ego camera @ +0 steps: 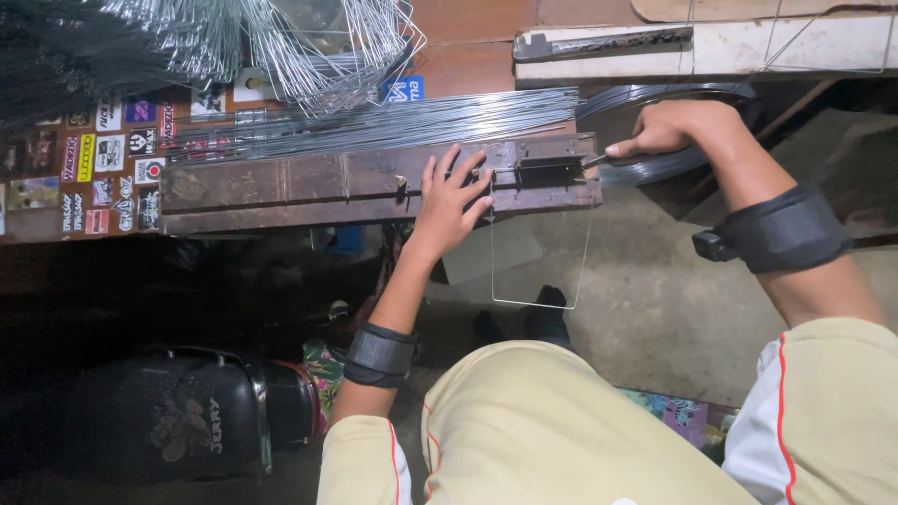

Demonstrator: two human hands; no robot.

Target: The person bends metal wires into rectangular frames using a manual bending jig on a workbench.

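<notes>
a: why is the left hand [449, 201] laid flat on the wooden jig [374, 182] like that?

b: its fingers [472, 187] are spread open, pressing down rather than gripping. they rest on the jig just beside the dark metal bending block [547, 170], so i'd judge they pin the wire against the wood where it gets bent.

a: and the right hand [659, 131]?

b: closed around the lever handle [599, 159] at the jig's right end, thumb along the top. the handle sticks out past the block, which gives leverage for the bend.

a: where is the wire being worked?

b: the bent wire [541, 304] hangs below the jig's front edge as a thin open rectangle, its upper ends running up to the block. it dangles over the floor because the jig sits at the bench [468, 56] edge, leaving room for the loop.

a: the rest of the stock?

b: a bundle of straight wire rods [374, 126] lies just behind the jig, parallel to it, near the left hand. finished wire frames [318, 47] are heaped further back, well apart from the working edge.
</notes>
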